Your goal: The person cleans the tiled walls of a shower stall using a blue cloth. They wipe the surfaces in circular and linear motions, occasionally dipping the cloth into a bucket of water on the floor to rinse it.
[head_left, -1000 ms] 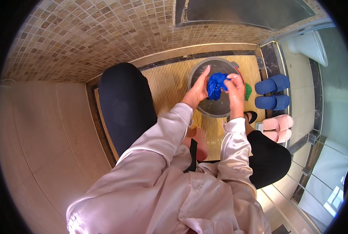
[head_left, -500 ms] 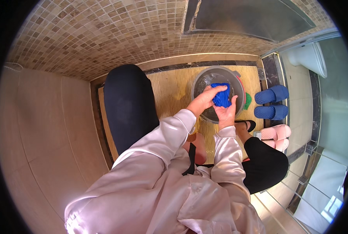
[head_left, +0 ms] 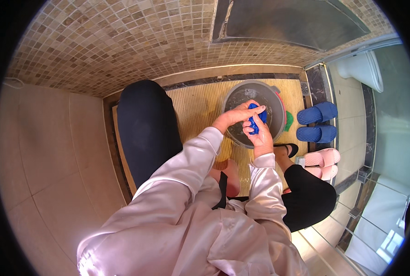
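Cloth: blue cloth [head_left: 254,120], bunched, over grey basin [head_left: 253,112], betw. both hands.
Handling: prob. soft, wet, light, slippery; best gripped round the bunched middle.
L hand [head_left: 236,115]: closed on cloth's top.
R hand [head_left: 260,135]: closed on cloth, from below.
Basin: round, smooth, prob. plastic; on ribbed yellow mat [head_left: 200,108].
Right of basin: blue slippers [head_left: 316,122], pink slippers [head_left: 322,163].
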The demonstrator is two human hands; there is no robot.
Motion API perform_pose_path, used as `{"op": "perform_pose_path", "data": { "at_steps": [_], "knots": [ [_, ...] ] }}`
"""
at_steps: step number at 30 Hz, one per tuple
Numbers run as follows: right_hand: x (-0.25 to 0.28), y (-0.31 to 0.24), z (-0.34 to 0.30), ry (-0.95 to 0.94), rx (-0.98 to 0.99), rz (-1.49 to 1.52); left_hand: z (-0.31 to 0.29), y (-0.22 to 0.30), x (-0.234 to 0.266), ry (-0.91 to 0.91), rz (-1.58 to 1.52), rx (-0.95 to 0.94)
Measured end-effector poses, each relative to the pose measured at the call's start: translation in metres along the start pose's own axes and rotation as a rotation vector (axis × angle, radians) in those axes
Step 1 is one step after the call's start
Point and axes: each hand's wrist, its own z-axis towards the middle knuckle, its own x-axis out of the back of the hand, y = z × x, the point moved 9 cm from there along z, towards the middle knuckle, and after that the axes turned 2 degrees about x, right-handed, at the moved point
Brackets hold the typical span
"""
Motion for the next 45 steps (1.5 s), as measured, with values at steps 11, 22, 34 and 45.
{"op": "perform_pose_path", "data": {
  "at_steps": [11, 22, 34, 45],
  "knots": [
    [-0.03, 0.015, -0.008, -0.185, -0.142, -0.075, -0.021, 0.06, -0.014, -0.403, -0.2, -0.198],
    [0.015, -0.006, 0.02, 0.381, 0.377, -1.171, -0.002, 0.025, 0.006, 0.248, 0.523, -0.261],
    [0.006, 0.013, 0.008, 0.471, 0.235, -1.678, -0.004, -0.029, 0.027, 0.421, 0.566, 0.026],
    [0.002, 0.019, 0.01, 0.423, 0.229, -1.725, -0.003, -0.042, 0.042, 0.474, 0.617, 0.061]
  ]
}}
